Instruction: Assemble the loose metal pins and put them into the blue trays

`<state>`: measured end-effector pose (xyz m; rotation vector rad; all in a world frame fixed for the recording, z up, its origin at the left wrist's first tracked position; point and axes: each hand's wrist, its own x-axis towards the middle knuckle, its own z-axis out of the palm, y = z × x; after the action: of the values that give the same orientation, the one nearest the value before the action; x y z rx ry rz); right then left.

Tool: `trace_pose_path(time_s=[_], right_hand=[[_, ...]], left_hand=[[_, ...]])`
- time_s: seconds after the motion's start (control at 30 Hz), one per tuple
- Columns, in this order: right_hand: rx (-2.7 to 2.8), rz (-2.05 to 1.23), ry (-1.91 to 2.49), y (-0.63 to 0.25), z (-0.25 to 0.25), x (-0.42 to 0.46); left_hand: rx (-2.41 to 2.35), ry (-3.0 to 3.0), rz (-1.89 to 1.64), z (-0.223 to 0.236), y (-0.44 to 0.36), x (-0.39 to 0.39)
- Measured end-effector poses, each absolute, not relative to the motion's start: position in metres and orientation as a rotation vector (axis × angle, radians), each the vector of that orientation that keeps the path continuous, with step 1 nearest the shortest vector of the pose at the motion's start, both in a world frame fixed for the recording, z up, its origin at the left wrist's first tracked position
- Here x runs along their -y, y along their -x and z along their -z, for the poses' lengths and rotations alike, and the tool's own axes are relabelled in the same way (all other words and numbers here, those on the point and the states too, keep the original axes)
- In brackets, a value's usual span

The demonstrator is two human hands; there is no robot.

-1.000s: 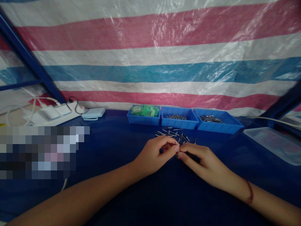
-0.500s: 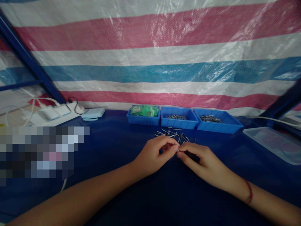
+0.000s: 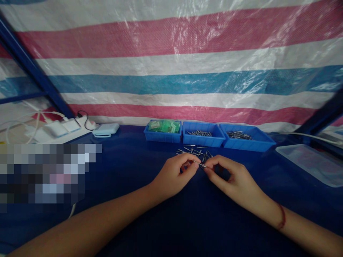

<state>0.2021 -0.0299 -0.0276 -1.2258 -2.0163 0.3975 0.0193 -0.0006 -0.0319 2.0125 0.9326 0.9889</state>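
Observation:
A thin silvery metal pin [image 3: 201,164] spans the small gap between my hands above the table. My left hand [image 3: 177,175] pinches one end between thumb and forefinger. The other end sits at the thumb and fingertips of my right hand [image 3: 232,175], which are closed on it. Just beyond the fingers, several loose metal pins [image 3: 190,150] lie scattered on the dark blue table [image 3: 128,160]; my hands cover part of the pile.
Behind the pile stand a blue bin [image 3: 163,137] with green plastic packets and two more blue bins [image 3: 203,139] [image 3: 249,144] with metal pins. A clear plastic lid [image 3: 308,166] lies right. At left are a power strip [image 3: 72,132] and a light-blue case [image 3: 106,129].
My hands have drawn slightly apart, so the pin now shows between the fingertips. The right hand's fingers have shifted a little to the right.

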Motion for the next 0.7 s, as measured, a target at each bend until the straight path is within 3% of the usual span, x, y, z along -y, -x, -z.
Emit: trace_pose_path(time_s=[0.23, 0.37, 0.53, 0.7], right_hand=[[2.138, 0.082, 1.124, -0.223, 0.014, 0.020], [1.910, 0.507, 1.387, -0.262, 0.001, 0.000], [1.897, 0.693, 1.854, -0.302, 0.001, -0.022], [1.960, 0.692, 1.812, -0.296, 0.009, -0.025]], left_hand=[[-0.947, -2.021, -0.939, 0.033, -0.020, 0.001], [-0.974, -2.099, -0.962, 0.034, -0.020, 0.001], [-0.919, -2.379, -0.871, 0.035, -0.019, -0.001], [-0.810, -2.754, -0.644, 0.034, -0.020, 0.003]])
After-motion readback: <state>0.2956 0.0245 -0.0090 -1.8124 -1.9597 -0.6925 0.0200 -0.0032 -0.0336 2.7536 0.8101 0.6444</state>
